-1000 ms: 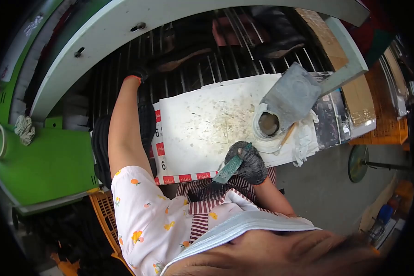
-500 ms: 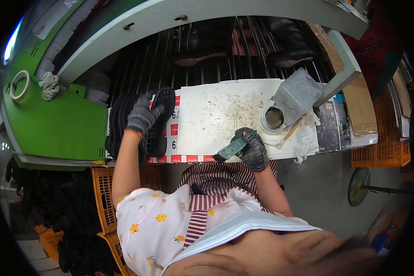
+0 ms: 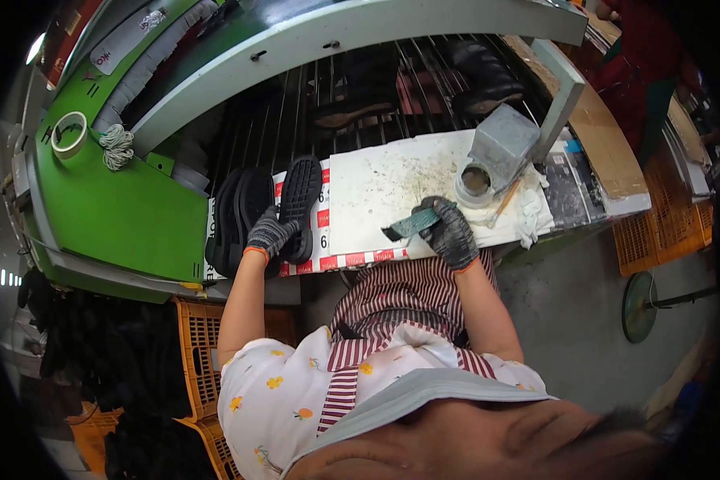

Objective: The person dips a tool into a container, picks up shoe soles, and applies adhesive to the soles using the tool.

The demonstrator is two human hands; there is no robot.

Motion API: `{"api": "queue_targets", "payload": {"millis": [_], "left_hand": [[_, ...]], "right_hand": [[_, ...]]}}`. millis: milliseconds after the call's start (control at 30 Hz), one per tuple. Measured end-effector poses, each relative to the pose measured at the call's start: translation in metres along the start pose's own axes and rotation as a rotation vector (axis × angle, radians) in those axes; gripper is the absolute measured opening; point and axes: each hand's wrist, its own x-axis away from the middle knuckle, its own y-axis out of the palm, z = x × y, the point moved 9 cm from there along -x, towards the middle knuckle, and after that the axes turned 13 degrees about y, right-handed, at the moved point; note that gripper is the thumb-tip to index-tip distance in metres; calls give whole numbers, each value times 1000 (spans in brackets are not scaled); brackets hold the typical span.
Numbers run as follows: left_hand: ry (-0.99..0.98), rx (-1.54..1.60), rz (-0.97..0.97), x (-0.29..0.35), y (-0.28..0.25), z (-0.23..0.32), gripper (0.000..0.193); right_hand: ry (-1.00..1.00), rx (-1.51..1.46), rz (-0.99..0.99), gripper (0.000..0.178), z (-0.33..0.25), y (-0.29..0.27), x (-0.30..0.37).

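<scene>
My left hand (image 3: 272,233), in a dark grey knit glove, grips the near part of a black shoe sole (image 3: 302,192) by its edge, with the treaded side up. Several more black soles (image 3: 248,200) lie side by side just left of it, partly overlapping. My right hand (image 3: 450,232), gloved alike, is closed on a flat green brush (image 3: 410,225) with a dark tip pointing left. This brush is above the near edge of a stained white board (image 3: 376,196). A grey container with a round opening (image 3: 476,181) stands beyond my right hand.
Behind the board are metal rollers (image 3: 296,104) with dark boots (image 3: 488,88) beyond, under a pale frame bar (image 3: 360,36). On the green panel (image 3: 128,216) at left sit a tape roll (image 3: 70,134) and string (image 3: 116,147). A thin stick and white cloth (image 3: 530,216) lie by the container.
My left hand has drawn back from over the soles to the near part of the rightmost one. The brush in my right hand has tilted flatter. The whole view has shifted slightly.
</scene>
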Motion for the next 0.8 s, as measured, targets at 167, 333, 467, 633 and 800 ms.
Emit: {"api": "queue_targets", "payload": {"millis": [167, 333, 467, 633, 800], "left_hand": [[182, 633, 213, -20, 10, -25, 37], [30, 1623, 14, -2, 52, 5, 23], [31, 2265, -240, 16, 75, 55, 30], [200, 2428, -387, 23, 91, 80, 44], [148, 2469, -362, 30, 101, 94, 47]], "right_hand": [[-141, 130, 78, 26, -28, 16, 26], [-350, 592, 417, 26, -95, 20, 63], [-463, 818, 501, 23, -136, 27, 83], [-492, 1084, 657, 20, -152, 23, 85], [-454, 1262, 780, 22, -150, 5, 67]]}}
